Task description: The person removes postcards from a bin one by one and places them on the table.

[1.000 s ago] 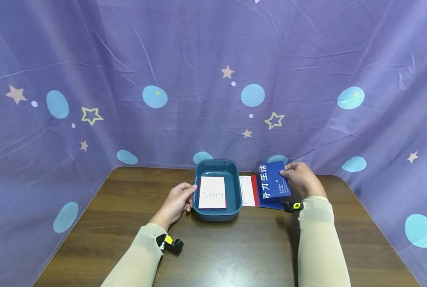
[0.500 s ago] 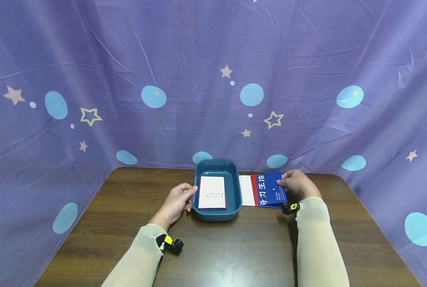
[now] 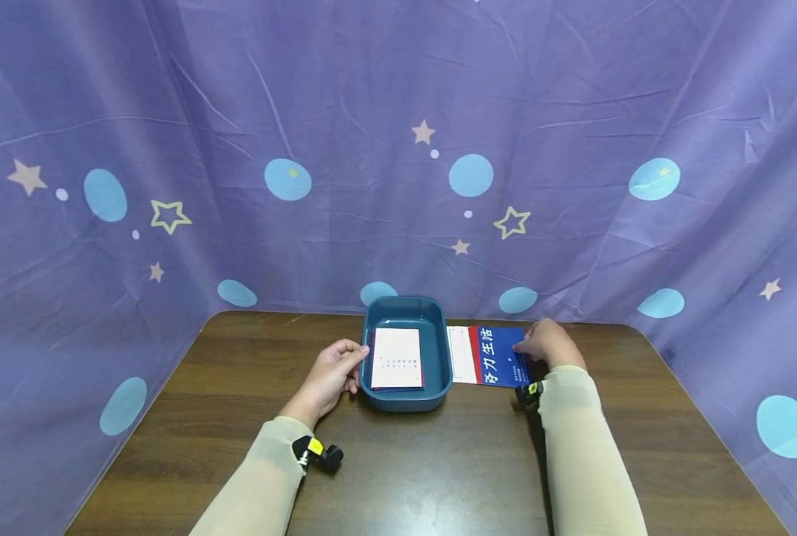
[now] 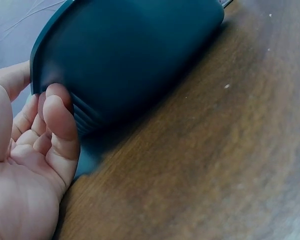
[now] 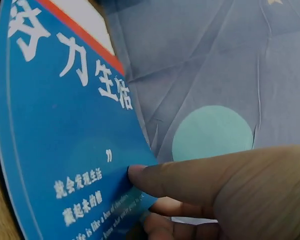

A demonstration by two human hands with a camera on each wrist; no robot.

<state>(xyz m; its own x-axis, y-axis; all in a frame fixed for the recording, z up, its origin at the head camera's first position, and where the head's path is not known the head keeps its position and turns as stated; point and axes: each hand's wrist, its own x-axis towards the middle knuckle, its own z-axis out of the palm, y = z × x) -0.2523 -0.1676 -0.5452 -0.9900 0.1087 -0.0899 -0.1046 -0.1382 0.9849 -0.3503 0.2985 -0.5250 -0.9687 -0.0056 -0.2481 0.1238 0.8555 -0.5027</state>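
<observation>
My left hand (image 3: 329,377) grips the left wall of a teal plastic bin (image 3: 405,403), thumb at the rim and fingers outside it. In the left wrist view the curled fingers (image 4: 60,122) lie against the bin's outer wall. Inside the bin, a white card (image 3: 397,357) with small print tops a small stack whose blue and red edges show. To the bin's right, my right hand (image 3: 551,344) pinches a blue card (image 5: 55,130) with large white Chinese characters by its right edge. Its thumb (image 5: 155,177) presses the printed face; the other fingers are partly hidden beneath.
A white card with a red band (image 3: 462,356) lies between the bin and the blue card, partly covered by the blue one. The brown wooden table (image 3: 465,469) carries everything. A purple curtain (image 3: 398,246) with stars and ovals hangs behind and at both sides.
The right hand has lowered the blue card and moved it slightly left, down over the cards beside the bin. The left hand has stayed on the bin.
</observation>
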